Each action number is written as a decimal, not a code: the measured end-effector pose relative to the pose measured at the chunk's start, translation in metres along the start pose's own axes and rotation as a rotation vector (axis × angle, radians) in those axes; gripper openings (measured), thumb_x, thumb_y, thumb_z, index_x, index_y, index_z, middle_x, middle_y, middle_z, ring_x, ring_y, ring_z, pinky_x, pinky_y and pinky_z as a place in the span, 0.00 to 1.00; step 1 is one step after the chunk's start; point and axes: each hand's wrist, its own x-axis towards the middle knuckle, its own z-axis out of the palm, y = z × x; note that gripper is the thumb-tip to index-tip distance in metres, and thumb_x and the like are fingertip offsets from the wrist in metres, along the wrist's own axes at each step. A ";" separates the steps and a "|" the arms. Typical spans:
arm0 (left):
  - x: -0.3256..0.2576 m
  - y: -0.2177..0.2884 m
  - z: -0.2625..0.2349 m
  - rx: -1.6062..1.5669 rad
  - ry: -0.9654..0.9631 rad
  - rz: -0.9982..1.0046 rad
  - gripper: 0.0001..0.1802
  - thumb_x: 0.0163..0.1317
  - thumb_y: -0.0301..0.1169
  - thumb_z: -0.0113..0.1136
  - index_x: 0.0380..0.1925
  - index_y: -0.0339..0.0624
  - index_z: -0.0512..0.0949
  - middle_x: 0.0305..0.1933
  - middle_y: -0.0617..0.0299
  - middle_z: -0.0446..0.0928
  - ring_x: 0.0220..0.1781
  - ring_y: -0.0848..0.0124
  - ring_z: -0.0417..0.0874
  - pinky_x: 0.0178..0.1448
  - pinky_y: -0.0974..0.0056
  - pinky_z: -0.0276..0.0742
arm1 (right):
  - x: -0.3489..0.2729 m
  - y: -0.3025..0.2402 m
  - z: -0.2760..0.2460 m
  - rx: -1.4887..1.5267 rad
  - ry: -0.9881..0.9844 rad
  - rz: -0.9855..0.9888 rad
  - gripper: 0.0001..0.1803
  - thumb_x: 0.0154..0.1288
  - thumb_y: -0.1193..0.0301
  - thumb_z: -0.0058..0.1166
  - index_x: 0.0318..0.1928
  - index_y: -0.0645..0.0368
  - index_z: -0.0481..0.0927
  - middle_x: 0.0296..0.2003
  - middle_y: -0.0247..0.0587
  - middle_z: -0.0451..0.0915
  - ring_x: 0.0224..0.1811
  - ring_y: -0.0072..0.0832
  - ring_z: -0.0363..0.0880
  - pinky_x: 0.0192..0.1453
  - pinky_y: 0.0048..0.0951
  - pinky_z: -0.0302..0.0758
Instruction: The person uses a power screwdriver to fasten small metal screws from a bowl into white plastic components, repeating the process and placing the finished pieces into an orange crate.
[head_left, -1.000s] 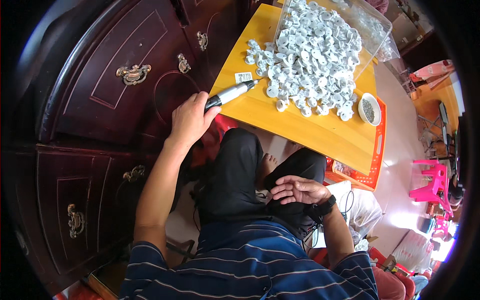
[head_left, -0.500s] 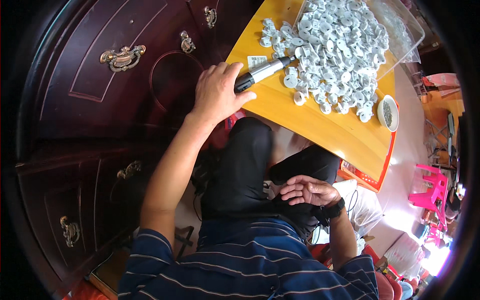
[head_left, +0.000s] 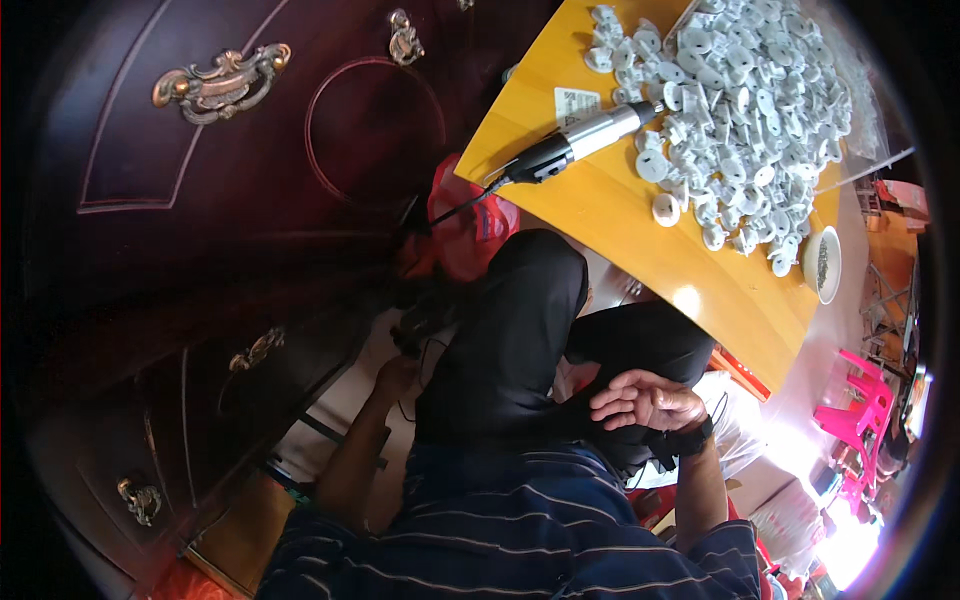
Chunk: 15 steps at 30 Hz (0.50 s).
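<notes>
A corded electric screwdriver (head_left: 595,135) with a silver barrel and black grip lies on the yellow table (head_left: 590,230), its tip against a heap of small white plastic parts (head_left: 745,110). Away from it, my left hand (head_left: 398,376) is low in shadow beside my left leg, near a dark object (head_left: 420,325) and a thin black cord; its fingers are too dim to make out. Over my right thigh, my right hand (head_left: 652,405) hangs open and empty, palm turned up, fingers loosely bent. A black watch (head_left: 690,437) circles that wrist.
At the table's right edge stands a white bowl (head_left: 823,265) of small metal pieces. Dark wooden cabinets with brass handles (head_left: 222,85) line the left. A red plastic bag (head_left: 462,225) hangs by the table corner. Farther right is a pink stool (head_left: 860,405).
My left hand has left the screwdriver and dropped down beside my leg. The screwdriver stays on the table. My right hand keeps its open pose; the view has shifted.
</notes>
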 end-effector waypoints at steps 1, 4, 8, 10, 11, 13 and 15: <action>0.007 -0.030 0.016 -0.011 0.000 -0.003 0.15 0.68 0.37 0.56 0.46 0.37 0.78 0.43 0.53 0.82 0.40 0.59 0.83 0.42 0.57 0.78 | 0.002 0.001 0.007 -0.003 0.001 0.010 0.34 0.73 0.55 0.52 0.70 0.62 0.61 0.69 0.67 0.61 0.73 0.57 0.60 0.73 0.52 0.60; 0.033 -0.097 0.048 -0.112 0.128 -0.159 0.17 0.65 0.37 0.58 0.47 0.37 0.78 0.48 0.51 0.81 0.44 0.56 0.84 0.46 0.52 0.80 | 0.008 -0.003 0.002 0.018 -0.019 0.035 0.35 0.73 0.55 0.52 0.70 0.63 0.60 0.69 0.69 0.60 0.73 0.58 0.59 0.74 0.54 0.59; 0.062 -0.069 0.037 0.185 0.112 -0.078 0.28 0.63 0.37 0.60 0.60 0.35 0.69 0.53 0.47 0.79 0.50 0.54 0.83 0.54 0.53 0.79 | 0.001 0.001 0.003 0.068 0.006 0.008 0.37 0.71 0.56 0.54 0.69 0.67 0.60 0.68 0.72 0.60 0.73 0.60 0.59 0.73 0.56 0.58; 0.068 -0.075 0.040 0.182 0.026 -0.032 0.32 0.63 0.37 0.61 0.64 0.35 0.65 0.53 0.45 0.79 0.51 0.53 0.83 0.56 0.54 0.79 | 0.006 -0.002 0.003 0.085 -0.015 0.038 0.37 0.72 0.56 0.53 0.71 0.66 0.59 0.70 0.70 0.58 0.74 0.58 0.57 0.74 0.54 0.56; 0.073 -0.070 0.042 0.209 -0.002 -0.122 0.35 0.63 0.39 0.60 0.67 0.37 0.62 0.56 0.44 0.77 0.54 0.51 0.81 0.59 0.53 0.77 | 0.007 -0.004 0.002 0.090 -0.034 0.055 0.37 0.72 0.56 0.53 0.72 0.64 0.58 0.71 0.69 0.55 0.75 0.56 0.55 0.76 0.51 0.54; 0.078 -0.060 0.047 0.238 -0.041 -0.209 0.39 0.63 0.41 0.60 0.70 0.39 0.59 0.59 0.44 0.75 0.57 0.49 0.79 0.61 0.52 0.76 | 0.004 -0.003 0.001 0.106 -0.015 0.062 0.37 0.72 0.57 0.53 0.72 0.64 0.57 0.71 0.69 0.55 0.76 0.56 0.54 0.76 0.52 0.54; 0.081 -0.059 0.054 0.419 -0.100 -0.314 0.35 0.67 0.47 0.53 0.71 0.45 0.60 0.69 0.42 0.66 0.66 0.43 0.72 0.64 0.46 0.73 | 0.004 -0.002 0.002 0.105 0.035 0.065 0.38 0.70 0.57 0.55 0.69 0.71 0.60 0.69 0.74 0.59 0.73 0.62 0.58 0.74 0.58 0.57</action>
